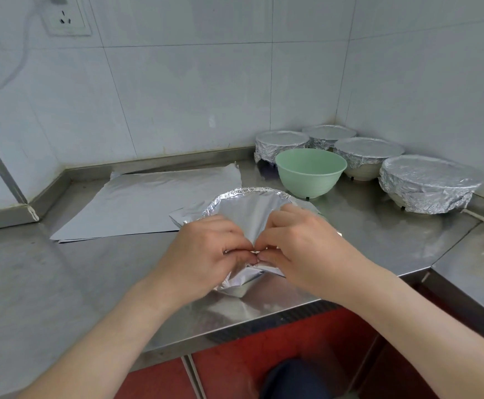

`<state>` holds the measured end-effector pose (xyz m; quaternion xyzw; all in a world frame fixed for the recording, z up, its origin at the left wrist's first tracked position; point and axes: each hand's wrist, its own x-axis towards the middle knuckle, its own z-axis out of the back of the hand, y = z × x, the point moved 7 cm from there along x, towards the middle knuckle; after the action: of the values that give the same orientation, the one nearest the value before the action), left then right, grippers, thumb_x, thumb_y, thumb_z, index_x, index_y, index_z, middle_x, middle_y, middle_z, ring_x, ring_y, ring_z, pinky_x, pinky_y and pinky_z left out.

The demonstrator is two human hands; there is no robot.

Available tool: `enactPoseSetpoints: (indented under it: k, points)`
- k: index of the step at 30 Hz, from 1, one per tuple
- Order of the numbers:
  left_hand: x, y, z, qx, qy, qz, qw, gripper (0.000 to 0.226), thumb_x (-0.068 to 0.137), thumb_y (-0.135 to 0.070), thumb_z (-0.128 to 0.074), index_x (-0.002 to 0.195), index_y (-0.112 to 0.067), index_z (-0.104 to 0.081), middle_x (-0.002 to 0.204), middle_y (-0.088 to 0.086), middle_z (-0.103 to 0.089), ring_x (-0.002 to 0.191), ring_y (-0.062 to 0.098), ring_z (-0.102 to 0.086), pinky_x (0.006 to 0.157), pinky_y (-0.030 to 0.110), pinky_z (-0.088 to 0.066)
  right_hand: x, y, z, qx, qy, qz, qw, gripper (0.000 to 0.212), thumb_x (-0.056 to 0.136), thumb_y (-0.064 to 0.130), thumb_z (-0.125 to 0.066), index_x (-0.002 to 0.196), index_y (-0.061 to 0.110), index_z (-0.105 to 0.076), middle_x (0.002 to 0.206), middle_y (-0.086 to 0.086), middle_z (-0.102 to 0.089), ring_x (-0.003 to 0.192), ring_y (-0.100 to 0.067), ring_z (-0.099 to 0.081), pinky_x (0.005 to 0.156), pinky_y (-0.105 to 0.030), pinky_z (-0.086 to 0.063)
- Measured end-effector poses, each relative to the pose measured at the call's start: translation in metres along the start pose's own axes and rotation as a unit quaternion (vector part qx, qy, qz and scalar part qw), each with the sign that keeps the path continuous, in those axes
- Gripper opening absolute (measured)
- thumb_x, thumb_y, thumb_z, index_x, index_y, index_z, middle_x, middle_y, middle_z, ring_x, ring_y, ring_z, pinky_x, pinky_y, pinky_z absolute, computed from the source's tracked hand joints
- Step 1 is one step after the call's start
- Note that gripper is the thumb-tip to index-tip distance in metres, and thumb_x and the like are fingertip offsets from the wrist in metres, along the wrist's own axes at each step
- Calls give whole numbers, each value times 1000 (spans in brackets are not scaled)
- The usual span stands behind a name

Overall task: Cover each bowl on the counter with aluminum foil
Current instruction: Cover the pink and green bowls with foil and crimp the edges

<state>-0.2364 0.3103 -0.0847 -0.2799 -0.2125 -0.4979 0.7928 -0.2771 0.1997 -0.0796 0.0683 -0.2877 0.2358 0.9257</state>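
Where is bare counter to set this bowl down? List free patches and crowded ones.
Free: the counter left of the left hand, in front of the foil sheets; and the strip right of the right hand, in front of the green bowl. Crowded: the back right corner, with four covered bowls. Mid-counter the hands pinch foil.

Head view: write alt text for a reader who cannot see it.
The person's left hand and right hand pinch a silver aluminium foil sheet over a bowl on the stainless steel counter. Behind stand an uncovered pale green bowl and four foil-covered bowls; flat spare foil sheets lie left.
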Motion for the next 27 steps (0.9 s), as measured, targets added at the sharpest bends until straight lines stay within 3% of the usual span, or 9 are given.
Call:
enactPoseSetpoints:
  k: [3,5,7,10,15,18,22,27]
  points:
    - [0,1,-2,7,-4,-9,1000,13,79,-28,-69,77,-18,-76,71,-10,-65,69,9,-55,67,25,-45,-2,4,-11,-58,-7,16,998,19,60,11,-82,68,16,-66,67,-1,-54,64,-24,-50,56,-34,-45]
    - [0,5,0,-16,-4,8,1000,14,77,-30,-68,75,-19,-76,71,-11,-65,69,9,-57,66,27,-46,-2,5,-13,-72,-12,6,997,19,60,13,-82,68,17,-65,67,0,-54,65,-23,-50,56,-35,-44]
    - [0,10,4,-50,2,24,998,17,76,-34,-68,75,-19,-78,72,-11,-66,71,7,-58,67,27,-46,-1,6,-9,-53,-14,-7,998,8,75,25,-71,70,20,-68,67,3,-56,66,-23,-53,56,-32,-44]
    - [0,16,11,-80,14,49,995,11,72,-32,-78,75,-21,-80,74,-11,-67,73,4,-60,69,23,-46,0,-3,1,53,2,-44,998,29,85,39,-50,80,24,-74,75,5,-61,72,-21,-55,63,-36,-47]
    - [-5,34,21,-91,42,130,986,19,65,-31,-85,84,-31,-79,85,-21,-69,91,2,-61,82,17,-45,-8,-36,12,146,7,-98,984,10,83,30,-72,91,26,-76,92,9,-64,88,-11,-55,80,-38,-49]
    - [-2,29,24,-100,16,144,984,17,70,-23,-84,84,-29,-79,86,-20,-69,89,1,-62,80,10,-43,-8,-34,6,156,4,-97,983,10,81,32,-74,90,28,-76,91,11,-63,86,-9,-54,78,-42,-49]
    - [2,12,9,-114,10,115,987,7,74,-31,-80,80,-29,-79,81,-16,-68,82,6,-63,73,22,-47,-4,-25,-1,172,10,-83,982,22,79,49,-61,90,35,-75,87,15,-61,79,-2,-51,74,-41,-48]
    - [-1,10,3,-94,6,73,993,15,74,-35,-75,85,-26,-79,81,-14,-67,78,5,-62,71,27,-48,-2,-23,-5,123,38,-47,990,17,80,46,-62,90,38,-74,83,15,-62,74,6,-42,75,-36,-43]
